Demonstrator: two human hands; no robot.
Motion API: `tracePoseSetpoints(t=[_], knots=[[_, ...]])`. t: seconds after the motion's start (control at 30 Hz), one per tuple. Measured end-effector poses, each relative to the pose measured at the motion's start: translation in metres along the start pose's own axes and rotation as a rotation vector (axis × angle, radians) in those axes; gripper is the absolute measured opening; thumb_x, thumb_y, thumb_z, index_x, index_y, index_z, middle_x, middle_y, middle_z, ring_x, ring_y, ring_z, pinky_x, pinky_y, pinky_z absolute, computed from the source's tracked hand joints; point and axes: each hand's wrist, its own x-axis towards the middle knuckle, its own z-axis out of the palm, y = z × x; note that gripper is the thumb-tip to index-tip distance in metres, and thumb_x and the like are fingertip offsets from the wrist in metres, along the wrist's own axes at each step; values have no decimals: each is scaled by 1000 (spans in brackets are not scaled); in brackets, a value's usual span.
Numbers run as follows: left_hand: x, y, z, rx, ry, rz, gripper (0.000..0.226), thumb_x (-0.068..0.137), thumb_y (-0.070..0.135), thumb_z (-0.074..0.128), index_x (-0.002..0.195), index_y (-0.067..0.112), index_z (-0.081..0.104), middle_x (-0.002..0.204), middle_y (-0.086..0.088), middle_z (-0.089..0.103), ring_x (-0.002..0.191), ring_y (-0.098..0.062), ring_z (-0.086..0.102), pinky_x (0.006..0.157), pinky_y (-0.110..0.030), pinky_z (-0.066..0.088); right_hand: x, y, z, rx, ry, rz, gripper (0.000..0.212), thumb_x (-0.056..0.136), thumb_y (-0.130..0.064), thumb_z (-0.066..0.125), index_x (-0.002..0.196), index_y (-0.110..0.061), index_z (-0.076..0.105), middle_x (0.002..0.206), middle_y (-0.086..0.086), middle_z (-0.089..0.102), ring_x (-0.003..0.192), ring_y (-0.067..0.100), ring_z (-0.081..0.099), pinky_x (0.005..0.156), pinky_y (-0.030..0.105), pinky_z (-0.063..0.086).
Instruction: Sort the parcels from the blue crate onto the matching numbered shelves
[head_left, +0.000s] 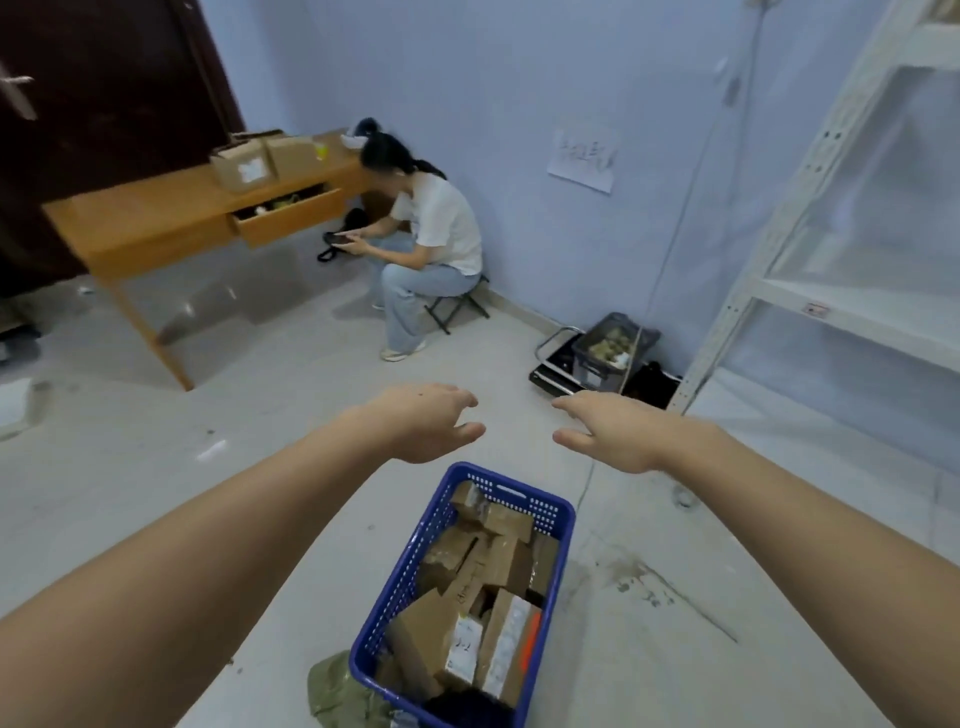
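The blue crate (556, 525) stands on the floor below my arms, filled with several brown cardboard parcels (506, 561), some with white labels. My left hand (426, 421) and my right hand (608, 431) are stretched out above and beyond the crate's far end, fingers relaxed and pointing toward each other, holding nothing. The white metal shelf unit (852, 306) rises at the right; a small label sits on the front edge of one board, too small to read.
A person sits on a folding stool (457, 306) by the back wall, looking at a phone. A wooden desk (156, 228) with an open drawer and cardboard boxes stands at the left. A dark bin (613, 348) and a cart sit near the shelf's foot. Green cloth (337, 696) lies beside the crate.
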Motion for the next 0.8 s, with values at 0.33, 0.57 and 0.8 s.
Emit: tracePoseSetpoints(t=[0.33,0.57,0.8], knots=[[98,7,0,33,-85,263,59,107,53,36,157,23,38,161,-2,43,144,-25,43,117,-43,34,14,33,20,126,-4,234,63,107,-49,40,162,-20,27,167,1,31,152,19,31,124,35,26],[162,-27,32,76,-167,448,59,107,53,35,158,22,36,161,-2,42,144,-25,44,115,-42,35,45,16,64,240,-3,425,61,107,-47,42,160,-19,30,166,2,34,152,20,33,124,38,28],[216,-82,91,69,-295,525,60,107,54,35,157,22,37,160,-2,43,142,-26,45,114,-42,38,93,4,132,409,-3,630,60,107,-46,44,160,-19,32,164,1,37,150,19,36,123,37,30]])
